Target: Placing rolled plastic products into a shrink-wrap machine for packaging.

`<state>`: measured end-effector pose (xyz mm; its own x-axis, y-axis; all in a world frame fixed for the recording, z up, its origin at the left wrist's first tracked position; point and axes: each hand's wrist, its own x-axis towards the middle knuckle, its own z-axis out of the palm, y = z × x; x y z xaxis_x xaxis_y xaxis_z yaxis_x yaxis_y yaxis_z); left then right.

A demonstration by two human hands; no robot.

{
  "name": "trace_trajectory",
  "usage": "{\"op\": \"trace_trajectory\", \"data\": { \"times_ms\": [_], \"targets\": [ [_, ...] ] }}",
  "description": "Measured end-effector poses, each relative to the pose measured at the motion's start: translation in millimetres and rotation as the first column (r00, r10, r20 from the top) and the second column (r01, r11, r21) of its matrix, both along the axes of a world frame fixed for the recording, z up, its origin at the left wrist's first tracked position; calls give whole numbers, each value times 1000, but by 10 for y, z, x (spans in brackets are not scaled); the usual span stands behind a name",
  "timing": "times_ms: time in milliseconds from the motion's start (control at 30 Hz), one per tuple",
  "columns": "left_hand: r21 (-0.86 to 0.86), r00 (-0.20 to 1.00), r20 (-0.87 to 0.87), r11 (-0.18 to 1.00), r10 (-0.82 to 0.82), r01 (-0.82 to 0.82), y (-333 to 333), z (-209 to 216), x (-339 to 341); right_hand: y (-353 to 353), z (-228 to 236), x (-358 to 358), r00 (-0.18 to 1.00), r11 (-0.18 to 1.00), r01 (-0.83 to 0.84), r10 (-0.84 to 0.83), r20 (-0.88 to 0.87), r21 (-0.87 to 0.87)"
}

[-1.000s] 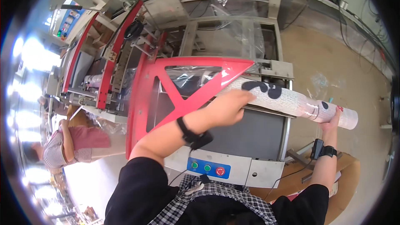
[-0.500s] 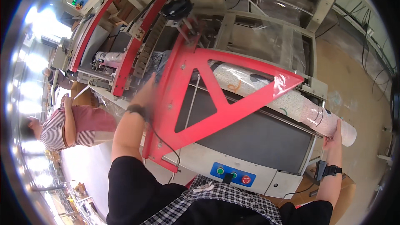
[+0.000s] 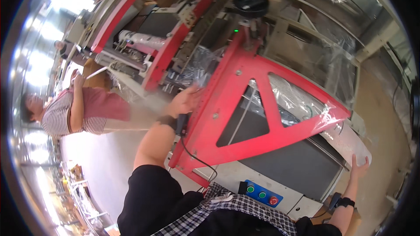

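- Pale roll (image 3: 345, 143): now projects less past the red frame (image 3: 270, 109), so more lies beneath it.
- Right hand (image 3: 359, 169): fingers spread, loose, at the roll's outer end.
- Left hand (image 3: 184, 101): near clear film (image 3: 199, 67); blurred, grasp cannot be determined.
- Roll's inner end: hidden by the frame.

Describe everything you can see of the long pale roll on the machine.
The long pale roll looks cylindrical, with glossy, wrinkled clear film over the part seen through the cutout and small dark marks on its surface. It lies slantwise on the gray-bedded machine, running beneath the red frame; one stretch shows through the frame's right-hand cutout. Its right end juts out past the frame, where the right hand is spread and seems to touch it. Its left end cannot be made out.
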<state>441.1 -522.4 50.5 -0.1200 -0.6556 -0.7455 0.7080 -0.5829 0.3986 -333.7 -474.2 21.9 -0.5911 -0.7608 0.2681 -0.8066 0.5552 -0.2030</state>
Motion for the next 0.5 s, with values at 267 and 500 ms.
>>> {"op": "trace_trajectory", "data": {
  "times_ms": [267, 500],
  "targets": [
    [-10, 993, 79, 996, 88, -88, 49, -341, -95, -209, 266, 85, 852, 850, -523, 521, 49, 55],
    [-26, 936, 171, 951, 307, -307, 128, -522, 143, -249, 850, 1016, 721, 723, -690, 686, 94, 17]
  ]
}}
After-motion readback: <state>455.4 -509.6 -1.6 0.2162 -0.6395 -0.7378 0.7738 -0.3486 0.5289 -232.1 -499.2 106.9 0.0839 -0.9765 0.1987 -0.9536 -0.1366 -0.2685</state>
